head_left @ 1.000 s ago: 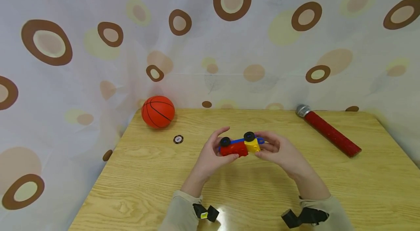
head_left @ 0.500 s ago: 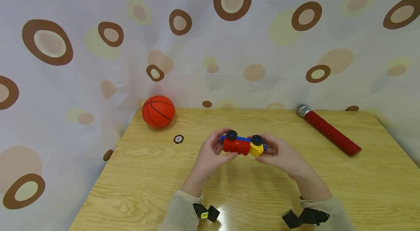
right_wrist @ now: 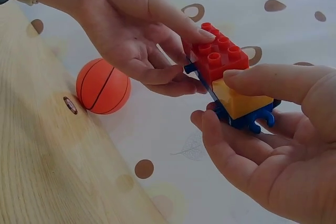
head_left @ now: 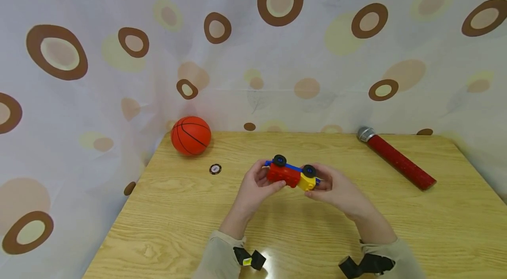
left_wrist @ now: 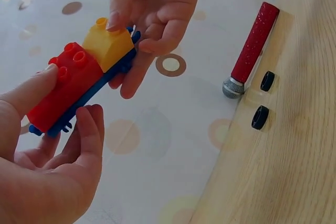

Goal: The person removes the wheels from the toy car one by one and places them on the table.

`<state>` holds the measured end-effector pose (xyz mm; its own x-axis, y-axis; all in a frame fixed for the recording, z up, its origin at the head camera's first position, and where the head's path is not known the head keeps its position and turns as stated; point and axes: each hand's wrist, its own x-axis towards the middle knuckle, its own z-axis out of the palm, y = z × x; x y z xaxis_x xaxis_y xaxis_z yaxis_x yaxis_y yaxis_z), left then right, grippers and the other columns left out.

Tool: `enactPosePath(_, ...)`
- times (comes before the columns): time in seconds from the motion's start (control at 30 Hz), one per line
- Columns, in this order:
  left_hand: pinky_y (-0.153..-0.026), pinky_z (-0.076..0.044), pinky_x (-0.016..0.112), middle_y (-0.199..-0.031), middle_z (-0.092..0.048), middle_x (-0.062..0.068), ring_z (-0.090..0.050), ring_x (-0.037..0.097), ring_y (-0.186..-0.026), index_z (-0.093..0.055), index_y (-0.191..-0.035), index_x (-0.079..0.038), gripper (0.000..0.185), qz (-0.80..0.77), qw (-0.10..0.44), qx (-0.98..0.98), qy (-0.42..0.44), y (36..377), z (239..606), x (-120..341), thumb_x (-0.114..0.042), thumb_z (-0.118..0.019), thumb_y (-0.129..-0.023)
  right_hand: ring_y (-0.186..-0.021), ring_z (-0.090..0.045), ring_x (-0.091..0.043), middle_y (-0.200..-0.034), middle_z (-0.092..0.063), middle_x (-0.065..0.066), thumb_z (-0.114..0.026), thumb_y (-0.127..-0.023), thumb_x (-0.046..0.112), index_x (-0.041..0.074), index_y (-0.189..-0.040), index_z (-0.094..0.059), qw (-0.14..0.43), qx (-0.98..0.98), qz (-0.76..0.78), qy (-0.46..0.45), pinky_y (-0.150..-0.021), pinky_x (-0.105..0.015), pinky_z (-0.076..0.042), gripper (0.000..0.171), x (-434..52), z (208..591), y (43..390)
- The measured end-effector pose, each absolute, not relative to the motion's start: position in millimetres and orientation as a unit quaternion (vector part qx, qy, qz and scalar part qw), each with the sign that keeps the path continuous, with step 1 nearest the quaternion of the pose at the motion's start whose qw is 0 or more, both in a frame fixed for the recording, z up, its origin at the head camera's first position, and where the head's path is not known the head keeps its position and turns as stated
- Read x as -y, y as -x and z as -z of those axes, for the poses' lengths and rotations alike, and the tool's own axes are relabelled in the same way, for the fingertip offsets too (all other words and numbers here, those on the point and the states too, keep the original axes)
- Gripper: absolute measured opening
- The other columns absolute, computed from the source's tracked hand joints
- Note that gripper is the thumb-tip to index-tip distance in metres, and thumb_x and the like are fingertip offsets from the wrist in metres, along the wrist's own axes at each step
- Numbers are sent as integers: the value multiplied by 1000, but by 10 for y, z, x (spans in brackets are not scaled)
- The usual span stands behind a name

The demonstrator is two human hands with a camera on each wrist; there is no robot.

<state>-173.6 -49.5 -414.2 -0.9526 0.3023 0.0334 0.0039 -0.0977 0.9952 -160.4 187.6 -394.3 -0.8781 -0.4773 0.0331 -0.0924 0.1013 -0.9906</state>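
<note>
The toy car (head_left: 292, 174), a blue base carrying a red block and a yellow block, is held in the air just above the middle of the bench (head_left: 166, 208), tilted with its two visible black wheels up. The left hand (head_left: 253, 186) pinches the red end, thumb on the studs and fingers curled under the base; the right hand (head_left: 336, 189) pinches the yellow end the same way. So both grips are closed on the car, one at each end.

Judging by this, the step in hand is turning the car over between the two hands. Any further turn would call for both grips to stay firm, lest the blocks come off the base.

Around it, an orange ball (head_left: 190, 135) sits at the far left corner, a small round token (head_left: 215, 169) lies near it, and a red microphone (head_left: 396, 158) lies far right. No container is in sight.
</note>
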Motion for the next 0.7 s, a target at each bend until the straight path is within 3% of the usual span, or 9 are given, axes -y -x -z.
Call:
enactPosePath(0.23,-100,-52,41,-130,-61,26,-65,31,-115,-39,-146,-7,62,-740,116,-650,-126,1743,4167,527,-13,-71,-92,-99,-68,-13,-128,-56,-31,-70,-93,14,-9,-141,-41,162,-757,595,214,-84,-28,-59,60,-1856,3978,1610)
enactPosePath(0.4,-97,-53,47,-131,-58,32,-63,37,-118,-36,-147,-9,59,-757,128,-623,-147,1744,4158,542,-8,-64,-96,-102,-65,-24,-124,-61,-25,-48,-106,24,-9,-141,-43,149,-799,531,238,-84,-32,-58,49,-1860,3971,1603)
enactPosePath(0.53,-92,-54,53,-141,-52,27,-60,41,-121,-36,-150,-17,58,-767,151,-601,-164,1744,4154,544,-9,-60,-98,-104,-63,-33,-120,-64,-21,-39,-108,28,-10,-138,-47,141,-820,506,227,-84,-29,-57,49,-1852,3968,1600)
enactPosePath(0.7,-89,-55,55,-149,-45,22,-57,41,-124,-35,-152,-25,59,-763,174,-596,-178,1747,4163,542,-9,-57,-100,-94,-63,-24,-104,-68,-9,-44,-107,30,-2,-124,-60,130,-842,472,227,-82,-35,-58,40,-1827,3980,1627)
